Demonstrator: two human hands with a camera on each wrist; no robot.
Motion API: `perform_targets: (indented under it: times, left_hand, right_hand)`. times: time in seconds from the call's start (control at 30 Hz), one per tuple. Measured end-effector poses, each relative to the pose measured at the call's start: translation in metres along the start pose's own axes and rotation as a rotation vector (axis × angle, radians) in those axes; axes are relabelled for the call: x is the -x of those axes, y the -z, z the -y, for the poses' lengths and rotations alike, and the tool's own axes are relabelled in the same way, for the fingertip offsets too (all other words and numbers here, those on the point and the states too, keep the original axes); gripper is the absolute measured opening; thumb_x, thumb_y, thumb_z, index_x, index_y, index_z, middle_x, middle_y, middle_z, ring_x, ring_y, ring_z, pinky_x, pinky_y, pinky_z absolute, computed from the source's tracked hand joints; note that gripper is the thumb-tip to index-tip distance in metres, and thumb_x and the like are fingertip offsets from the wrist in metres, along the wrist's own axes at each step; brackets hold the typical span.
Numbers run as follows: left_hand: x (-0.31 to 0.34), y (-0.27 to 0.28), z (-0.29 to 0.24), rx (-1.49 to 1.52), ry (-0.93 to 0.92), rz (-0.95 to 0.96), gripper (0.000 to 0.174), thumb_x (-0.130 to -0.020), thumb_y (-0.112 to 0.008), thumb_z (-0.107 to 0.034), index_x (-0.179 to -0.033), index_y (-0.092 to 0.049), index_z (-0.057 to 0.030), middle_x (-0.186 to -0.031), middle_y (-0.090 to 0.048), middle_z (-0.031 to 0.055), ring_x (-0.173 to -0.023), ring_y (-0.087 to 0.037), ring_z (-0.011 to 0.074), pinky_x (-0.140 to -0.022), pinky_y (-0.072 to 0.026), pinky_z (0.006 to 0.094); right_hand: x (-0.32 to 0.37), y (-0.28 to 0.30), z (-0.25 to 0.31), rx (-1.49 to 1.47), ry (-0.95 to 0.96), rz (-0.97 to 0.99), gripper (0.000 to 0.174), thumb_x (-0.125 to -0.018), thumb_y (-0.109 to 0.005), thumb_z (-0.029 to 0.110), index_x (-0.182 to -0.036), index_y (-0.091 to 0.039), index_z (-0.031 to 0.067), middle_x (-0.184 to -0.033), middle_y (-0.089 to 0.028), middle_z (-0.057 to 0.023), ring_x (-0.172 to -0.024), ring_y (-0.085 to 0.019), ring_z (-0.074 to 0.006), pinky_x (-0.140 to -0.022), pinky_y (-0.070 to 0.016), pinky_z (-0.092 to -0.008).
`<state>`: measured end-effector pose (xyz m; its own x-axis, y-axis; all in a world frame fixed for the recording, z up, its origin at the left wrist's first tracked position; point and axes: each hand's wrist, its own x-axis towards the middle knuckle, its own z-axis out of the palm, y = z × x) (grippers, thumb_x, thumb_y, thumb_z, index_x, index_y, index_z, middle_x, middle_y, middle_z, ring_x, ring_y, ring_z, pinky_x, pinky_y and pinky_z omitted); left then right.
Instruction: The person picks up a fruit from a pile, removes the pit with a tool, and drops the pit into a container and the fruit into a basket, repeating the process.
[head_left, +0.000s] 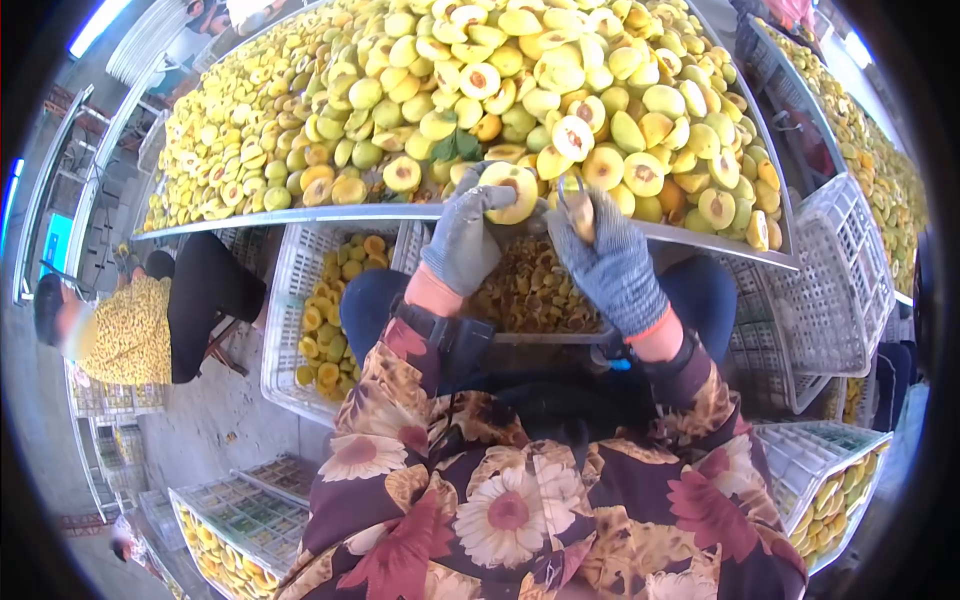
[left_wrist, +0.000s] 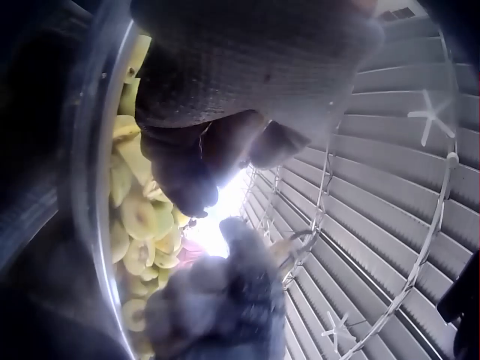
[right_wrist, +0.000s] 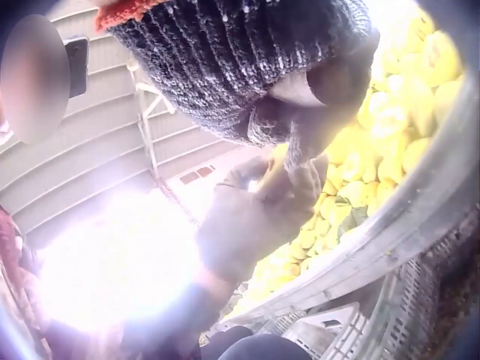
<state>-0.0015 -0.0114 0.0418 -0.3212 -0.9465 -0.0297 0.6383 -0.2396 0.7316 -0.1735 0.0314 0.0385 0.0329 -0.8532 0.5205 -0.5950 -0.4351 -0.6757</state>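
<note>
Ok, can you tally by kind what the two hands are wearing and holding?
Gloves: 2
Fruit: 1
Tool: 1
Total: 4

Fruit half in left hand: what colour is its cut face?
Yellow with a brownish centre; the fruit half shows best in head view.

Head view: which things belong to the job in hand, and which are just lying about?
In the job:
Left hand, pinching a halved fruit
Right hand, gripping a small tool
Fruit heap on the table
Probably the crate of fruit halves below the table

Apparently just lying about:
Green leaf among the fruit
White crate at far right
</note>
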Motion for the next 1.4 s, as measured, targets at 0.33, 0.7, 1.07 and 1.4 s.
perform_targets:
  times: [0.33, 0.7, 1.07, 1.4]
  left_hand:
    - [0.058, 0.008, 0.014, -1.057, -0.564, 0.009, 0.043, -0.085, -0.058, -0.006, -0.126, -0.048, 0.0012, -0.115, -0.060, 0.0177, -0.105, -0.059, 0.0287, -0.090, -0.0470, 0.0333]
    - [0.040, 0.022, 0.027, -0.184, -0.237, -0.034, 0.044, -0.101, -0.035, -0.036, -0.123, -0.049, -0.0001, -0.113, -0.061, 0.0150, -0.100, -0.061, 0.0207, -0.088, -0.0502, 0.0319]
    - [0.038, 0.001, 0.039, -0.502, -0.414, -0.084, 0.045, -0.101, -0.034, -0.038, -0.116, -0.052, 0.0009, -0.106, -0.062, 0.0132, -0.101, -0.058, 0.0175, -0.091, -0.0454, 0.0311]
    - [0.024, 0.014, 0.059, -0.513, -0.393, -0.264, 0.050, -0.100, -0.040, -0.044, -0.099, -0.060, 0.0017, -0.089, -0.067, 0.0112, -0.078, -0.064, 0.0181, -0.071, -0.0523, 0.0280]
  right_hand:
    - [0.001, -0.032, 0.020, 0.201, 0.166, 0.168, 0.045, -0.080, -0.069, 0.025, -0.113, -0.054, -0.0028, -0.089, -0.064, -0.0215, -0.082, -0.063, -0.0367, -0.075, -0.0510, -0.0422]
    - [0.047, -0.018, 0.031, 0.001, -0.123, 0.246, 0.032, -0.086, -0.060, 0.029, -0.101, -0.051, 0.0021, -0.074, -0.061, -0.0233, -0.068, -0.061, -0.0416, -0.062, -0.0499, -0.0481]
    - [0.033, -0.031, 0.006, 0.036, -0.190, 0.422, 0.032, -0.083, -0.062, 0.018, -0.107, -0.050, 0.0013, -0.083, -0.060, -0.0248, -0.079, -0.061, -0.0433, -0.069, -0.0481, -0.0481]
    - [0.041, -0.035, -0.003, -0.067, -0.219, 0.502, 0.030, -0.083, -0.059, 0.017, -0.106, -0.051, 0.0008, -0.087, -0.061, -0.0229, -0.079, -0.060, -0.0429, -0.069, -0.0489, -0.0468]
